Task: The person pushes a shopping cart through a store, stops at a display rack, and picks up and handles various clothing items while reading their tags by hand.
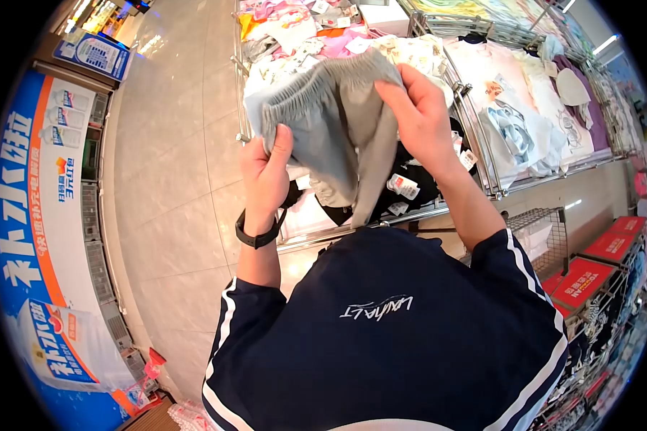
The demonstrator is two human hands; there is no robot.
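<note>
A pair of grey pants [313,126] with a gathered elastic waistband hangs between my two hands, above the clothing bin. My left hand [264,164], with a black band on its wrist, pinches one end of the waistband, thumb on top. The other end is gripped by my right hand [420,115], thumb pressed on the cloth. The legs of the pants dangle toward my chest and look slightly blurred. Under them lie dark garments with white tags [404,187], partly covered by the pants.
A metal-railed bin [241,108] of folded clothes stands ahead. Another rack with light tops [532,129] is at the right. Red boxes [586,280] and a wire basket [546,230] sit lower right. A blue and white display [43,179] borders the tiled floor [169,165] at left.
</note>
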